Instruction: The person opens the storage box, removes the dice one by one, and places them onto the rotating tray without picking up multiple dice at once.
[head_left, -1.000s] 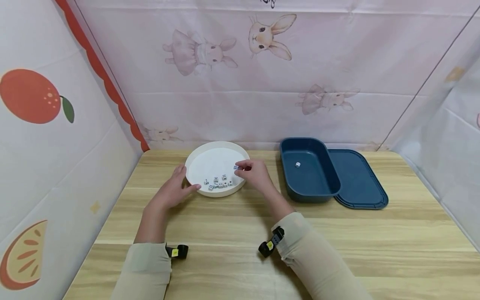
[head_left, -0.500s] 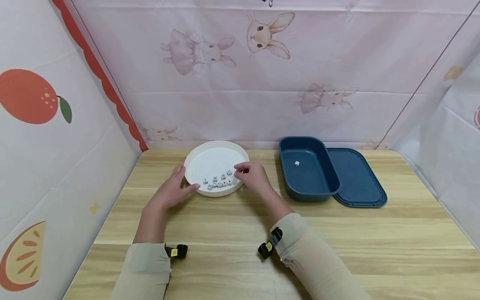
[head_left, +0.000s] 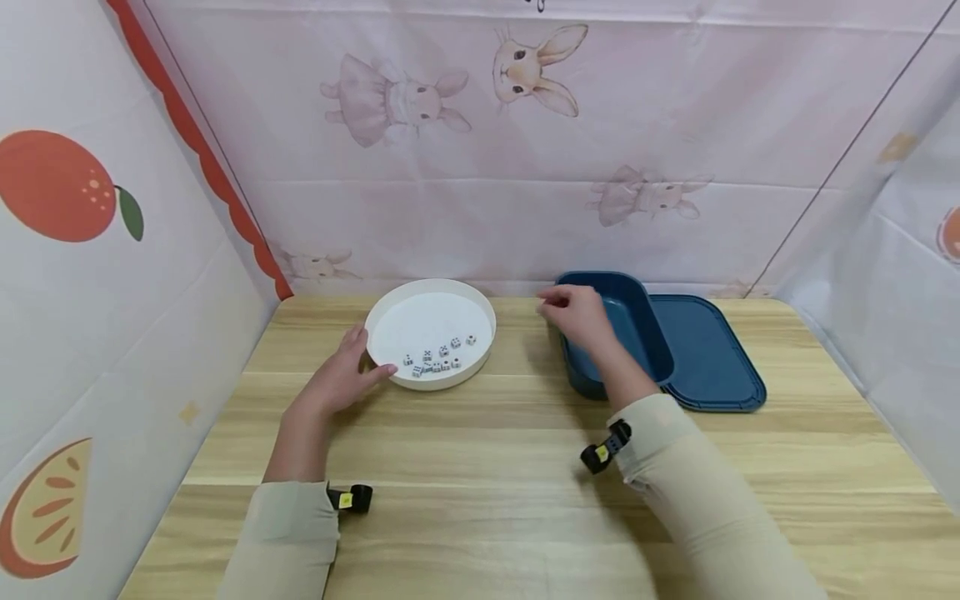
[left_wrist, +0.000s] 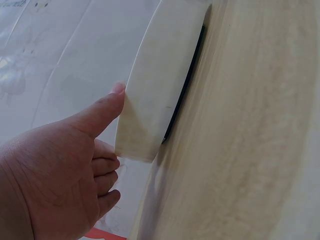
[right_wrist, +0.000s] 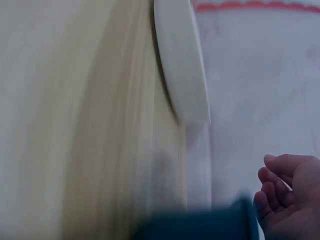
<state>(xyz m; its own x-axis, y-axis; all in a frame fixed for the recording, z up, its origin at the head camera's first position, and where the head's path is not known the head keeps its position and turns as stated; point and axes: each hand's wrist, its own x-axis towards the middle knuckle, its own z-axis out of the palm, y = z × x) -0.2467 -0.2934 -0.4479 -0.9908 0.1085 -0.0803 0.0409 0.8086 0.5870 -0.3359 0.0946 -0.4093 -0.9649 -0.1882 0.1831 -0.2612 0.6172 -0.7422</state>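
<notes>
My left hand (head_left: 341, 375) holds the left edge of a round white tray (head_left: 431, 317). In the left wrist view its thumb (left_wrist: 107, 107) lies against the tray's wall, the other fingers bent behind. Several white dice (head_left: 443, 352) with dark pips lie in two rough rows near the tray's front. My right hand (head_left: 583, 315) hovers over the left rim of a deep blue box (head_left: 628, 321). Its fingers are loosely bent, thumb close to the index finger; no die shows between them in the right wrist view. The hand hides part of the box's inside.
A flat blue lid (head_left: 712, 358) lies right of the box, partly under its edge. Both stand on a wooden table (head_left: 465, 475) near the back cloth (head_left: 450, 208). Cloth sides (head_left: 142, 350) bound the table at left and right.
My right hand has moved right from the tray to the blue box. Two dice now show at the right end of the tray's back row. The left hand stays put.
</notes>
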